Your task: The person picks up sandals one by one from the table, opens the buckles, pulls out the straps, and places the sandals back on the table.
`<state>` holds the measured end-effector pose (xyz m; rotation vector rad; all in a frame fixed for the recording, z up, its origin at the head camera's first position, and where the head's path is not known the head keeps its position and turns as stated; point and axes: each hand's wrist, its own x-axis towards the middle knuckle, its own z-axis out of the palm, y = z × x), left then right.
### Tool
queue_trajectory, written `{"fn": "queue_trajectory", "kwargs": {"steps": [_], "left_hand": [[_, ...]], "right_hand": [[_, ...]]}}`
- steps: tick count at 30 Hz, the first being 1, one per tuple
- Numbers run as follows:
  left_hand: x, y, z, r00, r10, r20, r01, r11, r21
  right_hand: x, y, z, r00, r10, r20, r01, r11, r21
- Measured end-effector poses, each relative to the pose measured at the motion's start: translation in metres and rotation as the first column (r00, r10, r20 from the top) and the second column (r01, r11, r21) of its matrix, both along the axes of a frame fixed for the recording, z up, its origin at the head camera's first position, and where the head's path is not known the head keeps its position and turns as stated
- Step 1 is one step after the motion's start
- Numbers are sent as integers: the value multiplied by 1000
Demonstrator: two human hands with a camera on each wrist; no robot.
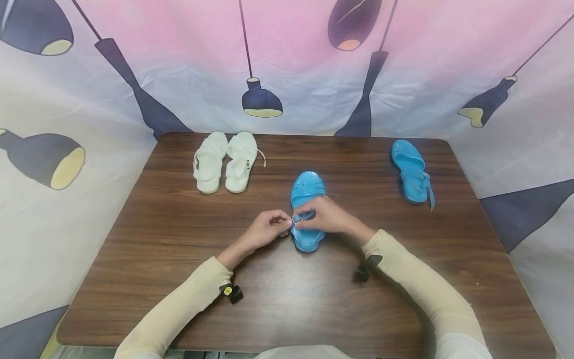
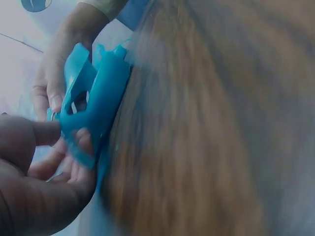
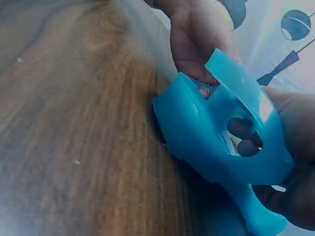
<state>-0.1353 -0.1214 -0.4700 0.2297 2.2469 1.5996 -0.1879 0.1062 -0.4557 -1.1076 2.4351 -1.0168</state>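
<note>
A blue jelly sandal (image 1: 308, 183) lies on the table in front of me, toe pointing away. At its left side my left hand (image 1: 265, 230) pinches the ankle strap by the small buckle (image 1: 297, 219). From the right, my right hand (image 1: 326, 215) reaches over the sandal, thumb and forefinger pinching the strap at the same spot. The left wrist view shows the left thumb against the strap and curled fingers behind the sandal (image 2: 109, 88). In the right wrist view the sandal's heel (image 3: 182, 123) is near, and the right fingers partly hide behind the strap.
A second blue sandal (image 1: 413, 174) lies at the back right, its strap loose. Two white sandals (image 1: 208, 167) stand side by side at the back left. The brown wooden table (image 1: 179, 219) meets a patterned cloth backdrop (image 1: 305, 99) at the rear.
</note>
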Motion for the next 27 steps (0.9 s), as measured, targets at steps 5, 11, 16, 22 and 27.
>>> {"fn": "queue_trajectory", "kwargs": {"steps": [5,11,16,22,27], "left_hand": [[-1,-5,5,999,-25,46,28,998,-65],[-5,-2,5,997,-48,67,48,999,0],[-6,1,2,998,-55,33,53,998,38],[-4,-6,5,997,-78,0,77,993,-89],[-6,-11,6,993,-103,-60,93,984,-154]], "right_hand": [[0,0,-2,1000,-11,-11,11,1000,6],[0,1,-3,1000,-3,7,4,1000,-20],[2,2,-3,1000,2,23,-1,1000,-23],[4,3,-2,1000,-11,18,11,1000,-12],[5,0,-2,1000,-20,23,20,1000,-18]]}}
